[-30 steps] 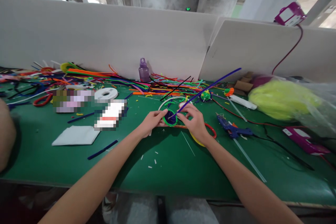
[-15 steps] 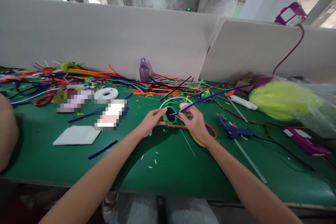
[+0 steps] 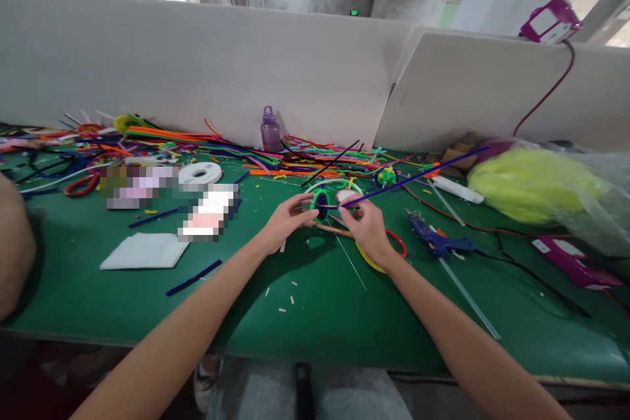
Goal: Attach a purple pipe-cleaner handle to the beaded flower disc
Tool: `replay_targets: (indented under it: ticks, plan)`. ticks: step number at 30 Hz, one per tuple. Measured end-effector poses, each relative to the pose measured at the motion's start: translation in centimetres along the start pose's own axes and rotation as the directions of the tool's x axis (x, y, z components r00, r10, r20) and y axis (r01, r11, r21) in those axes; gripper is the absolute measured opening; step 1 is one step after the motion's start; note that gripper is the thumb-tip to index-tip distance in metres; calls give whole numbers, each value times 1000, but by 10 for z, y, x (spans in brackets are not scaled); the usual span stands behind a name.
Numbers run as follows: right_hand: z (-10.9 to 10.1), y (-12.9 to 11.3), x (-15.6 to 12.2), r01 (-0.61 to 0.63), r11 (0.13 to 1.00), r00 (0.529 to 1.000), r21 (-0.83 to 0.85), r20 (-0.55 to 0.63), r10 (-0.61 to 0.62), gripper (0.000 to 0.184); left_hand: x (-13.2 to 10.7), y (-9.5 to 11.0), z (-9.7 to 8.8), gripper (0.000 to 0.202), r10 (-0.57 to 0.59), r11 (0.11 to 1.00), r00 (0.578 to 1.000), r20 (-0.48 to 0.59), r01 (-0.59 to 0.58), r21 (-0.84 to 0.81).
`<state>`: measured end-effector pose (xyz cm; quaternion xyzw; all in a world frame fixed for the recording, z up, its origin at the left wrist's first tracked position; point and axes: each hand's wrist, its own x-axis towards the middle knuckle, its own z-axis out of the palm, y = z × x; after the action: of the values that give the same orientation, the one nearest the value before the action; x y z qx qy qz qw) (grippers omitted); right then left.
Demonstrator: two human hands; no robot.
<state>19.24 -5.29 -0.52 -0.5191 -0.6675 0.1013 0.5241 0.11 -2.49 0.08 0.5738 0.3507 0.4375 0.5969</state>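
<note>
My left hand grips a small round piece with a bright green fuzzy rim and a dark blue inside, turned toward the right. Between the thumb and fingers of my right hand is a long dark blue pipe cleaner. Its near end reaches the round piece; the rest slants up to the right. Whether that end is fastened there I cannot tell. Below my right hand lie scissors with a red and yellow handle, partly covered. A white disc with a reddish edge sits just behind my fingers.
Right of my hands lies a blue glue gun with its cable. Loose pipe cleaners and a purple bottle line the back. A white ribbon roll and folded white cloth are left; another person's arm is at the edge.
The round piece has turned more to the side in my left hand. The blue pipe cleaner has shifted right, its far end now higher. Both hands keep their hold.
</note>
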Motion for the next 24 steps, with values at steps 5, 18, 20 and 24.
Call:
replay_targets:
  ticks: [5, 18, 20, 24]
  plan:
    - [-1, 0, 0, -13, 1000, 1000, -18, 8, 13, 12, 0, 0, 0, 50, 26, 999, 1000, 12, -26, 40]
    - [-2, -6, -1, -18, 1000, 996, 18, 92, 16, 12, 0, 1, -1, 52, 61, 984, 997, 46, -68, 163]
    - [-2, -7, -1, -19, 999, 992, 34, 127, 15, 11, 0, 1, -1, 51, 72, 979, 996, 61, -82, 188]
    - [-1, -4, -1, -54, 996, 984, 78, 171, 40, 12, -1, 2, -1, 51, 93, 964, 992, 80, -110, 243]
